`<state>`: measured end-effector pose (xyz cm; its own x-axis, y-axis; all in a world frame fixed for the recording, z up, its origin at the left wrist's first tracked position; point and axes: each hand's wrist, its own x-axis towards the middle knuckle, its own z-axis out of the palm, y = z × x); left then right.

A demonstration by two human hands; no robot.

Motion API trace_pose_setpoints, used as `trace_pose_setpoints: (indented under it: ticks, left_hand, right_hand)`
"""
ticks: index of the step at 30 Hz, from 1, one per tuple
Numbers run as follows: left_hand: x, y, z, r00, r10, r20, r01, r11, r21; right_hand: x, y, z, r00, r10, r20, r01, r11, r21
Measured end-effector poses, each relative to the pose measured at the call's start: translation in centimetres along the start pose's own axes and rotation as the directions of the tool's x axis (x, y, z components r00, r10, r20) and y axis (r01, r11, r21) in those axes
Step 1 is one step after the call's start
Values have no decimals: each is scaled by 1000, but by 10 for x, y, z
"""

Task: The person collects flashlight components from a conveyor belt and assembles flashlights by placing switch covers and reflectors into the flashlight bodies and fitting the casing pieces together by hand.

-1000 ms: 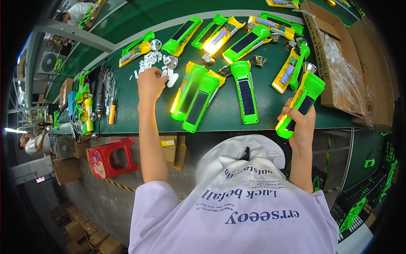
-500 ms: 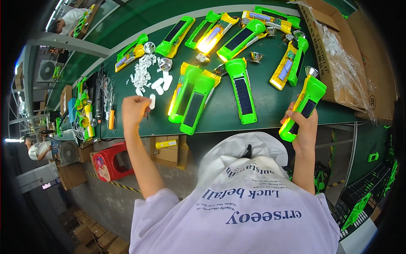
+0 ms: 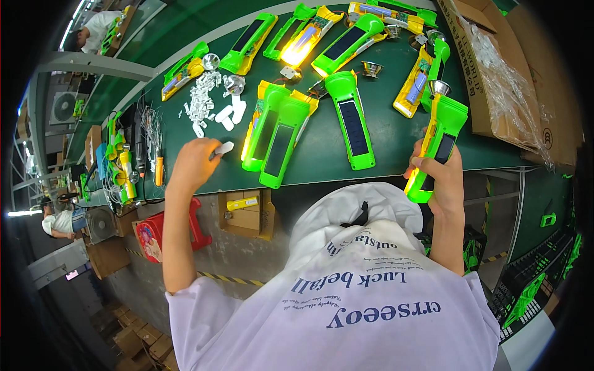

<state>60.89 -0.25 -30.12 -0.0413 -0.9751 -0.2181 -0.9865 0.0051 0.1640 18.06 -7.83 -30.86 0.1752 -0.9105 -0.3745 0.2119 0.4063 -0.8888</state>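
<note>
My left hand (image 3: pixel 193 163) is closed on a small white plastic piece (image 3: pixel 224 148) above the near edge of the green table (image 3: pixel 383 139). A heap of similar white pieces (image 3: pixel 201 99) lies farther back on the left. My right hand (image 3: pixel 440 179) grips a green flashlight with a dark solar panel (image 3: pixel 436 145) by its lower end, just off the table's near edge; a silver reflector (image 3: pixel 437 87) shows at its top. Two green flashlights (image 3: pixel 275 139) lie side by side between my hands, and another (image 3: pixel 351 120) lies to their right.
Several green and yellow flashlight bodies and halves (image 3: pixel 346 43) cover the far half of the table. A cardboard box with a clear plastic bag (image 3: pixel 501 80) stands at the right. Tools and wires (image 3: pixel 145 145) lie at the left end. A red stool (image 3: pixel 167 229) stands below.
My left hand drew back from the heap of white pieces toward the near edge, carrying one white piece. My right hand kept hold of the flashlight and tilted it more upright.
</note>
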Motion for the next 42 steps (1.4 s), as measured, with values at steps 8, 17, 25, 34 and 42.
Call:
trace_pose_setpoints:
  ticks: [8,17,25,34,42]
  left_hand:
    - [24,-4,6,997,67,-42,-71,993,-99]
    - [15,16,10,998,-53,-43,57,994,97]
    - [20,4,7,1000,-7,3,7,1000,-15]
    - [0,119,-9,883,-69,-464,-314,648,-694]
    - [23,241,30,893,278,-354,-450,542,-710]
  right_hand:
    - [-8,3,-9,1000,13,5,-13,998,56]
    - [-7,-1,-10,994,-13,112,-3,990,142]
    - [-12,-2,-12,987,16,163,-50,978,204]
    - [-10,0,-8,974,30,222,-97,950,298]
    - [-11,-1,-5,986,19,166,-68,953,295]
